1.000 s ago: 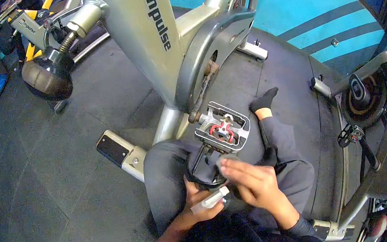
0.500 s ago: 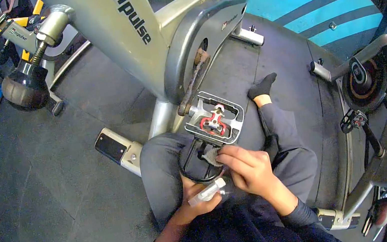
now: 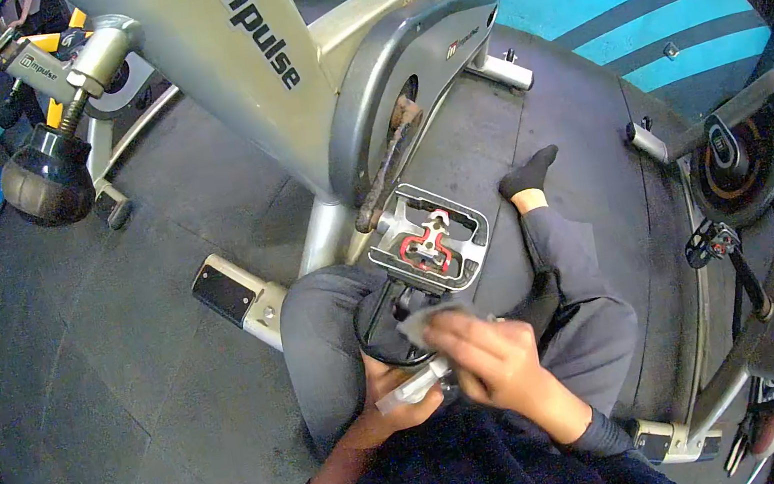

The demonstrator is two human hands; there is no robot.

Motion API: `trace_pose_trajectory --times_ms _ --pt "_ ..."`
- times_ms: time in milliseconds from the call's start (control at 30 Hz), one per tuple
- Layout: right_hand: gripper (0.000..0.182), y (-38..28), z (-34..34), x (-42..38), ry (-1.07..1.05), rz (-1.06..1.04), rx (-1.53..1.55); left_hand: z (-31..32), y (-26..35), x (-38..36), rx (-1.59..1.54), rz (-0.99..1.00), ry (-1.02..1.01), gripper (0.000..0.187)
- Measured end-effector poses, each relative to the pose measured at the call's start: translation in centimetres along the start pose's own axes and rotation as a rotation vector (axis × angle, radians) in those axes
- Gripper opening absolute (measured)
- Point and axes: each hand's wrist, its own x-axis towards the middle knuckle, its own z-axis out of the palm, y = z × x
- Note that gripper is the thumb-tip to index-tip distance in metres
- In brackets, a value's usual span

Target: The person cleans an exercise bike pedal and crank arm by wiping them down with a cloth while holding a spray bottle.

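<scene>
A metal pedal (image 3: 476, 256) with a red-and-silver clip hangs from the rusty crank arm (image 3: 385, 177) of an exercise bike. Below it is the pedal's black toe cage (image 3: 368, 334), above my lap. My left hand (image 3: 386, 412) is closed around a small clear bottle (image 3: 414, 388) with a white cap, just under the cage. A grey cloth (image 3: 415, 326) is pinched in my right hand (image 3: 499, 363), against the cage's right side. Motion blurs those fingers, and the cloth hides part of the cage.
The silver bike frame (image 3: 257, 90) rises in front of me, its foot (image 3: 239, 296) on the dark tiled floor at left. Another bike (image 3: 731, 370) stands close on my right. My legs (image 3: 580, 313) are folded around the pedal.
My right hand has swept the cloth slightly left and down over the toe cage. The bottle in my left hand has shifted only a little.
</scene>
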Motion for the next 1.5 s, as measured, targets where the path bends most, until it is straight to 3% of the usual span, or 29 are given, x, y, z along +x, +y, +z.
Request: trace_pose_trajectory --times_ms 33,100,133,233,333,533,633,800,900,933,1000,1100,1233,1500 --pt "0.041 -0.6 -0.1 -0.1 -0.027 -0.032 0.013 1.0 -0.7 -0.9 -0.003 0.000 0.001 0.037" --pt "0.044 -0.9 -0.1 -0.5 -0.049 -0.056 0.060 3.4 -2.0 -2.7 -0.520 -0.277 0.094 0.035" --pt "0.045 -1.0 -0.1 -0.5 -0.062 -0.061 0.063 3.8 -2.2 -3.2 -0.590 -0.346 0.102 0.033" --pt "0.044 -0.3 0.1 0.2 -0.047 -0.066 0.098 3.4 -2.5 -4.0 -0.247 -0.203 -0.032 0.029" --pt "0.037 -0.4 -0.3 1.2 -0.097 0.017 -0.057 3.3 -2.5 -4.8 -0.173 -0.216 -0.118 0.024" --pt "0.032 -1.4 -0.1 1.7 -0.113 0.096 -0.214 2.0 -1.3 -2.3 -0.015 -0.024 0.053 0.015" --pt "0.034 -2.4 0.1 1.5 -0.099 0.147 -0.172 2.0 -1.3 -1.9 0.045 0.052 0.049 0.025" --pt "0.037 -4.2 0.5 0.6 -0.082 0.139 0.044 3.2 -2.0 -1.5 -0.852 -0.596 0.256 0.040" --pt "0.040 -5.0 0.2 0.2 -0.159 0.159 -0.059 3.7 -2.1 -2.0 -0.931 -0.701 0.236 0.059" --pt "0.041 -4.7 0.2 0.3 -0.158 0.142 -0.136 4.3 -3.0 -2.7 -0.630 -0.366 0.201 0.059" --pt "0.043 -4.2 0.0 1.0 -0.170 0.192 -0.213 4.1 -3.6 -3.4 -0.321 -0.036 0.156 0.059" --pt "0.054 -3.6 -0.3 1.6 -0.221 0.224 -0.368 0.4 -0.9 -0.1 0.010 0.126 0.080 0.053" --pt "0.061 -4.1 -0.4 1.4 -0.284 0.215 -0.464 0.7 -0.5 0.0 -0.023 0.111 0.109 0.049" --pt "0.056 -5.4 -0.5 2.3 -0.411 0.260 -0.633 1.8 -1.5 -0.7 -0.243 0.015 0.161 0.041"
